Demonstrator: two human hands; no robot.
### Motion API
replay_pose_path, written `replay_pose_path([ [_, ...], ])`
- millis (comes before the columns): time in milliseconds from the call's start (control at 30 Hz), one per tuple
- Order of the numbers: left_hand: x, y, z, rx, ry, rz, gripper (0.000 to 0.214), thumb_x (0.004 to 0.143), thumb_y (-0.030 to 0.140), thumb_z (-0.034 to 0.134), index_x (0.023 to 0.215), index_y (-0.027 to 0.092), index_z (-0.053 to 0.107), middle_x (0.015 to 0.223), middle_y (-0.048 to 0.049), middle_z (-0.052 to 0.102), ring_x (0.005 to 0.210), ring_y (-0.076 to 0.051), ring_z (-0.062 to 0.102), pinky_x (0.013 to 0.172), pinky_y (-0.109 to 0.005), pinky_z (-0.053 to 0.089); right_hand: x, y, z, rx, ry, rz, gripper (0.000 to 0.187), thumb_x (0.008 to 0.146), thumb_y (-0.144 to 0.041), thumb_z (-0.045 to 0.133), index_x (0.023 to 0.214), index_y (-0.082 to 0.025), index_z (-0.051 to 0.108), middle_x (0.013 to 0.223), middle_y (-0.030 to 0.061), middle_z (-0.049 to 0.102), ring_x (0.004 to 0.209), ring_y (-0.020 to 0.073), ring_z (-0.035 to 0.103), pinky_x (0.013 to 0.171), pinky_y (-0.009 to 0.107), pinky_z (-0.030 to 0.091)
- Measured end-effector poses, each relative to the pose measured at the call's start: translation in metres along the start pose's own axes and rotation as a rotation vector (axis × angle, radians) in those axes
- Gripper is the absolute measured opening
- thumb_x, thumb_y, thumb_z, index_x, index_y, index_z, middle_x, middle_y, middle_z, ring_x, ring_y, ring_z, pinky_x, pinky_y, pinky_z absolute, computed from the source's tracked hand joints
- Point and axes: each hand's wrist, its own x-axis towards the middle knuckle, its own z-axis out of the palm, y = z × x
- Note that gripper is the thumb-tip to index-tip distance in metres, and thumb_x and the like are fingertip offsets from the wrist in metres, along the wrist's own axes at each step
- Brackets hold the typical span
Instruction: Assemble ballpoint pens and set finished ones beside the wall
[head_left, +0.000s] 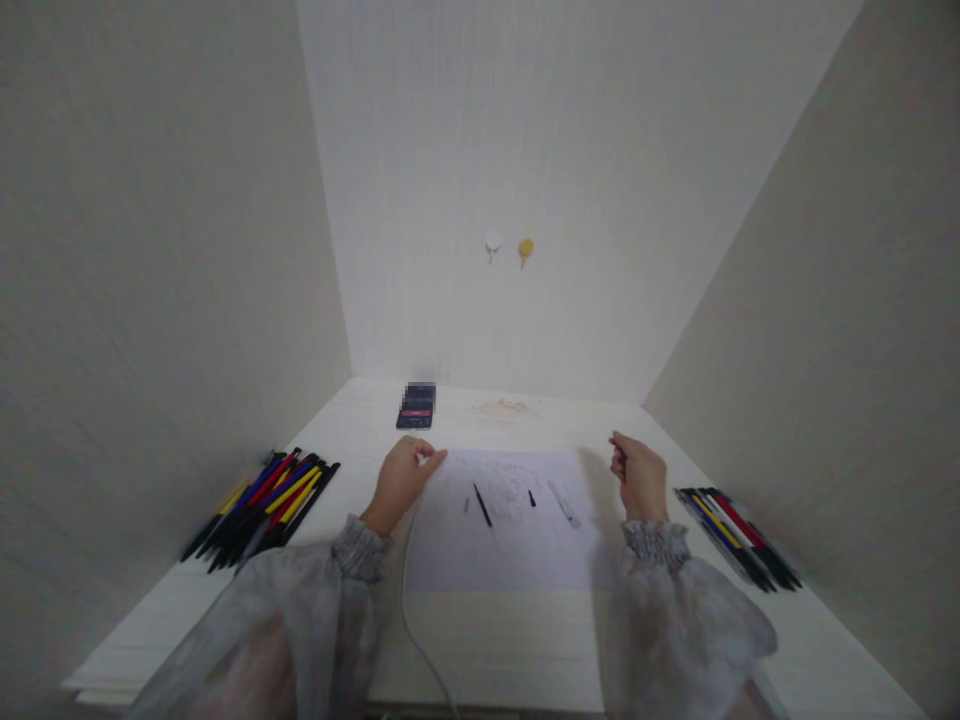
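Note:
My left hand (405,482) is beside the upper left corner of a white paper sheet (457,565), its fingers curled and its thumb tip at the corner. Whether the fingers hold anything is hidden. To the right of the sheet, my right hand (641,478) is closed with fingertips pinched together; anything in the pinch is too small to name. On the sheet lie a thin black pen-like stick (482,505), a small black tapered piece (532,498), a clear narrow strip or tube (564,504) and a tiny grey piece (466,505). Faint marks cover the sheet's upper part.
A pile of coloured pens (274,505) lies at the left, and more pens (739,535) at the right. A phone (417,405) rests near the back wall. A white cable (420,645) runs along the sheet's left edge. Two hooks (526,247) are on the wall.

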Motion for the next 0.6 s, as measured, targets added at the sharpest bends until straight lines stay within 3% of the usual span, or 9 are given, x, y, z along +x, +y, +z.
replay_pose_path([
  [67,-0.006,0.006,0.011,0.054,-0.077,0.143,0.028,0.066,0.044,0.055,0.064,0.016,0.061,0.079,-0.0051,0.055,0.079,-0.017,0.048,0.074,-0.031,0.035,-0.019,0.004,0.02,-0.175,-0.251,-0.048,0.023,0.063,-0.036,0.058,0.059,-0.014,0.055,0.04,-0.0069,0.041,0.035,0.0043,0.033,0.035,0.018,0.023],
  [167,-0.015,0.012,0.024,0.176,-0.213,0.093,0.032,0.058,0.05,0.061,0.059,0.018,0.063,0.091,-0.0078,0.053,0.09,-0.024,0.044,0.078,-0.038,0.031,-0.054,0.013,0.049,-0.462,-0.675,-0.051,0.026,0.066,-0.038,0.055,0.056,-0.014,0.055,0.04,-0.0053,0.044,0.035,0.0053,0.035,0.036,0.018,0.025],
  [300,-0.02,0.015,0.031,0.284,-0.332,0.028,0.033,0.05,0.051,0.066,0.057,0.019,0.064,0.098,-0.0093,0.051,0.097,-0.029,0.038,0.077,-0.042,0.027,-0.091,0.028,0.07,-0.782,-0.957,-0.128,0.028,0.065,-0.04,0.057,0.055,-0.015,0.057,0.043,-0.0023,0.05,0.041,0.0074,0.043,0.041,0.019,0.028],
  [467,-0.021,0.019,0.031,0.274,-0.407,0.019,0.027,0.056,0.047,0.062,0.059,0.02,0.066,0.096,-0.0086,0.052,0.097,-0.028,0.039,0.077,-0.042,0.025,-0.107,0.037,0.075,-1.098,-0.969,-0.244,0.029,0.056,-0.044,0.065,0.063,-0.016,0.062,0.06,0.0023,0.061,0.055,0.0114,0.051,0.047,0.02,0.03],
  [600,-0.021,0.021,0.032,0.294,-0.433,0.038,0.015,0.058,0.037,0.063,0.062,0.022,0.066,0.096,-0.0058,0.053,0.097,-0.026,0.039,0.077,-0.041,0.024,-0.107,0.033,0.075,-1.198,-0.985,-0.231,0.019,0.063,-0.034,0.06,0.067,-0.017,0.064,0.064,0.004,0.063,0.06,0.0128,0.055,0.051,0.021,0.033],
])
